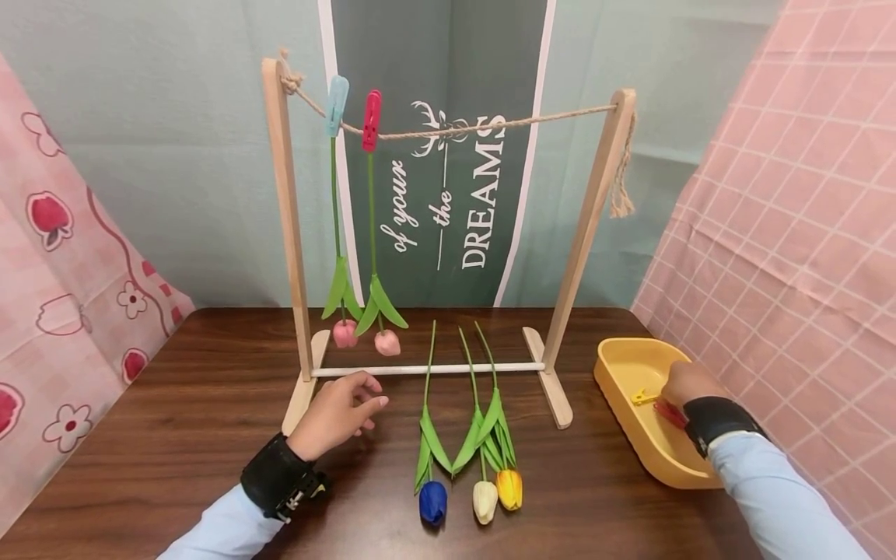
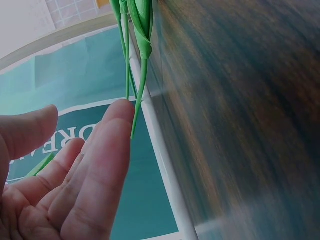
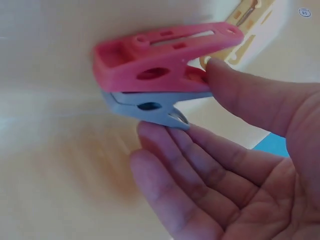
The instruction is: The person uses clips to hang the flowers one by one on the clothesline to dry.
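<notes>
Sleeves: Pale blue cuffs (image 1: 777,490), closest to the lens, reach in behind the fingers; each wrist wears a black strap (image 1: 273,474).
Left hand: The left hand (image 1: 339,412) holds nothing, its fingers loosely bent, thumb apart, just in front of the white rod (image 1: 413,369).
Right hand: The right hand (image 1: 689,383) dips into the yellow tray (image 1: 633,350), thumb and fingertips pinched about a red clip (image 3: 150,65) and a blue clip (image 3: 132,104), stacked together and apparently taken near the handle ends for leverage.
Yellow clip: A spare (image 1: 642,397) lies on the tray floor, just left of the right fingers.
Loose tulips: To the right of the left fingers, blue (image 1: 433,502), white (image 1: 484,502) and yellow (image 1: 509,488) flowers lie with blooms toward the person, stems pointing at the frame (image 1: 290,225).
Hanging tulips: Beyond the left fingers, two pink blooms (image 1: 386,343) dangle head down, their stem ends seemingly pinched to the cord (image 1: 476,130) by pegs, one light blue (image 1: 337,105), one red (image 1: 372,120).
Writing: Beyond both hands, the backdrop (image 1: 434,62) reads "of your the DREAMS," sideways; a round tray mark (image 3: 304,12), above the right fingers, is too small to read surely.
</notes>
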{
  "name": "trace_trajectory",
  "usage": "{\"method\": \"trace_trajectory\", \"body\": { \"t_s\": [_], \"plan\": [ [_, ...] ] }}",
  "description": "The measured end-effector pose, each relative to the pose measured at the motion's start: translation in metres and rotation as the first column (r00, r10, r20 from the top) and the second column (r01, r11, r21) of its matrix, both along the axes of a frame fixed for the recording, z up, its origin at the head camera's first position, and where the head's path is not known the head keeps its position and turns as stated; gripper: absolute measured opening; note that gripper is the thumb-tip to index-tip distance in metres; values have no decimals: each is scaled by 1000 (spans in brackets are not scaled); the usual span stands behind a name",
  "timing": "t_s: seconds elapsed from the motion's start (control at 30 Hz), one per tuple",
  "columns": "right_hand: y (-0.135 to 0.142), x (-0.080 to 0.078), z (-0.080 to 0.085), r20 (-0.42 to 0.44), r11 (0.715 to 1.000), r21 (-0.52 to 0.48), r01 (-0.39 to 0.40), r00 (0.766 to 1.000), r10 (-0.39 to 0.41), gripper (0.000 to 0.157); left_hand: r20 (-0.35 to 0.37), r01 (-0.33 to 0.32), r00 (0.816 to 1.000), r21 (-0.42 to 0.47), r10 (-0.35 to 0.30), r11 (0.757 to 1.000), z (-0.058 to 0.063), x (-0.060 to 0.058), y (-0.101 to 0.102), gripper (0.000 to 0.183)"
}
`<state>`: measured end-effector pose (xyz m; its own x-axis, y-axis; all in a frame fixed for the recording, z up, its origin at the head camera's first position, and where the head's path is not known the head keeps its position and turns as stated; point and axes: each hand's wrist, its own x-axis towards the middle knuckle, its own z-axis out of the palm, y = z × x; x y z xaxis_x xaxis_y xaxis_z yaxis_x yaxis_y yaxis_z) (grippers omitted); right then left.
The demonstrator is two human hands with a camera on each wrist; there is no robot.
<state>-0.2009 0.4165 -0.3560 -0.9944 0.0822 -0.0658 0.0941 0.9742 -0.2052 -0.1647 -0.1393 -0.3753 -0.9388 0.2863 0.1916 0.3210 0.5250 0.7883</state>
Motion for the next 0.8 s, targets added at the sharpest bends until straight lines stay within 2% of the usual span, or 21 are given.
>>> {"method": "trace_trajectory", "body": {
  "t_s": [0.2,0.5,0.8],
  "plan": [
    [-1,2,0,-36,1000,-23,1,999,-2,14,9,-2,1000,-6,2,1000,-1,0,-1,17],
    [-3,4,-2,-59,999,-46,12,998,-15,12,4,3,1000,-4,-3,1000,0,0,1,17],
    [1,0,-1,-11,995,-88,44,999,-45,17,3,13,1000,-4,-13,1000,-1,0,0,17]
  ]
}}
